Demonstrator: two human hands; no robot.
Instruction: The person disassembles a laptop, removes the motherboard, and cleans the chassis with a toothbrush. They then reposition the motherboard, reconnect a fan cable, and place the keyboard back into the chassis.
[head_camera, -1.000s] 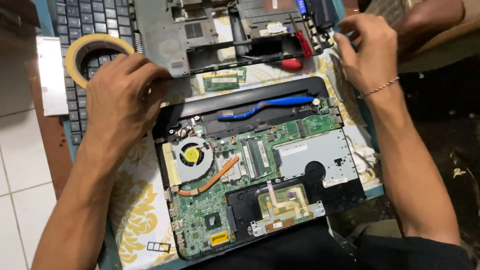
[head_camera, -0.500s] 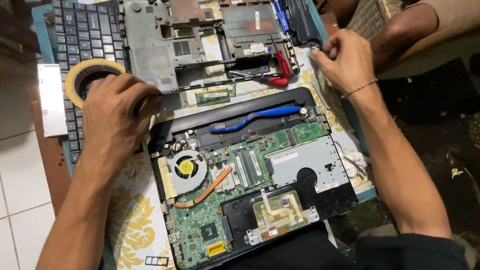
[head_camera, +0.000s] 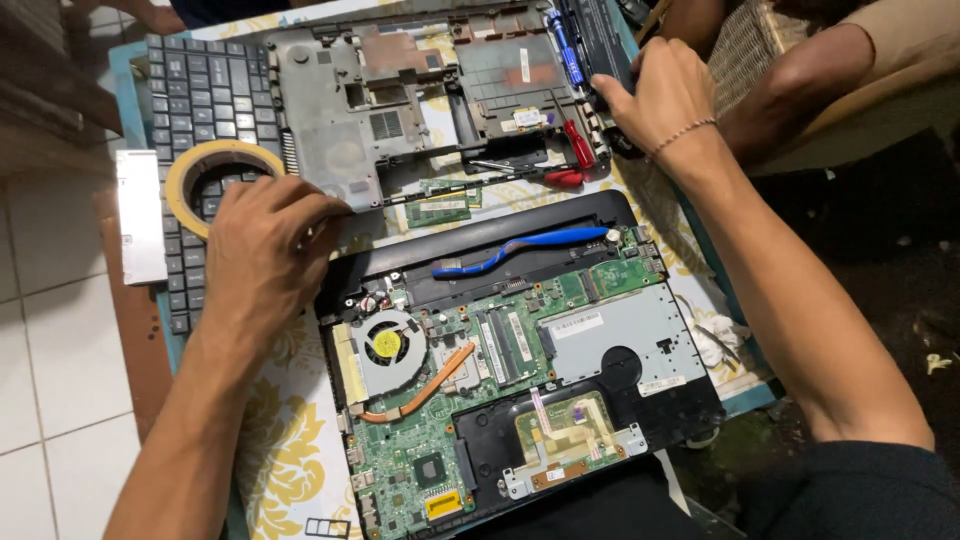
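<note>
An opened laptop base (head_camera: 520, 370) lies in front of me, showing its green board, a round fan (head_camera: 385, 345), a copper heat pipe and a blue flat cable (head_camera: 520, 250). My left hand (head_camera: 265, 250) rests knuckles-up at the base's far left corner, beside a roll of tan tape (head_camera: 190, 170); its fingers are curled and nothing shows in them. My right hand (head_camera: 660, 95), with a thin bracelet at the wrist, curls its fingers around the end of a black bar (head_camera: 600, 50) at the right edge of the grey laptop cover (head_camera: 330, 110).
A loose black keyboard (head_camera: 200, 95) lies under the tape roll, a white strip (head_camera: 138, 230) beside it. A red-handled tool (head_camera: 578, 145), a blue screwdriver (head_camera: 558, 45) and a small green memory card (head_camera: 440, 205) lie by the grey cover. Another person's arm (head_camera: 800, 90) is at the far right.
My head has tilted, so everything sits lower in view. Both hands keep their places against the parts: left at the base's corner, right at the cover's right edge.
</note>
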